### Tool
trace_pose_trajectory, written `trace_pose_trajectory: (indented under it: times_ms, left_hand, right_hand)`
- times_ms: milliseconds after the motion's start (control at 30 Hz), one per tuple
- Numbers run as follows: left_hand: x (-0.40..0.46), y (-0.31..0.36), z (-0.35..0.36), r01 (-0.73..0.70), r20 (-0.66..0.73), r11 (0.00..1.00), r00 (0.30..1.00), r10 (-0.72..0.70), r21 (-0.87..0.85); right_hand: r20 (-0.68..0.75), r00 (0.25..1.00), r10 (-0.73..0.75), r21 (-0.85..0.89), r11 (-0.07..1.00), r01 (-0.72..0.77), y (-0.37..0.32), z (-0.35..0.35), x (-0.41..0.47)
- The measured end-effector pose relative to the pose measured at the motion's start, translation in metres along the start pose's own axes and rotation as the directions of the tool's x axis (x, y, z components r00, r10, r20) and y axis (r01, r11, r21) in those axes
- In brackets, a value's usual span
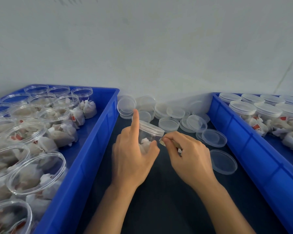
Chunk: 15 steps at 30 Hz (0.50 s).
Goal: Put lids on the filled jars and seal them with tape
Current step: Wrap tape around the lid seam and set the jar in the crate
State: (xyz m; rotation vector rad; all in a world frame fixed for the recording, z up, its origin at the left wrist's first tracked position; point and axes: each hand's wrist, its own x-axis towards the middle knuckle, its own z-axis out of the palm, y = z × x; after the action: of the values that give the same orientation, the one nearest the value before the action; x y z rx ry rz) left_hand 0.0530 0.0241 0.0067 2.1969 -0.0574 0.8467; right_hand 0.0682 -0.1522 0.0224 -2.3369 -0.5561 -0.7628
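Leftmost, left bin [98, 146]: blue, holding open clear jars [41, 168] filled with white tea bags, no lids on them

Centre, table [159, 208]: dark surface between the two bins

Left hand [134, 156]: thumb and curled fingers grasp a lidded jar [150, 132], tilted, lifted off the table; index finger points straight up past the lid rim

Right hand [188, 154]: fingers clenched in a pinch on a small pale strip, probably tape [162, 143], its end just beside the jar's rim; what it is cannot be told for certain

Behind the hands, loose lids [169, 124]: clear discs heaped against the wall, several trailing toward the right bin

Rightmost, right bin [254, 154]: blue, holding capped jars [267, 112] of tea bags
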Motion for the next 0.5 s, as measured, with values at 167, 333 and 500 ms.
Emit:
trace_pose_trajectory:
  times_ms: [167, 333, 500]
  left_hand:
    - [-0.0034, 0.004, -0.0014, 0.019, 0.065, 0.998, 0.998, -0.023, 0.058]
    - [-0.0042, 0.0066, -0.0013, 0.03, 0.075, 0.998, 0.997, -0.034, 0.06]
    - [-0.006, 0.0067, -0.0009, 0.029, 0.057, 0.996, 0.998, -0.033, 0.079]
  right_hand:
    - [0.005, 1.0, 0.015, -0.022, 1.0, -0.014, 0.0004, 0.0001, 0.0]
    - [-0.001, 0.999, 0.04, -0.038, 0.998, -0.04, -0.0016, -0.0007, -0.0004]
    - [0.004, 0.998, 0.067, -0.052, 0.996, -0.067, -0.0059, -0.0019, -0.0005]
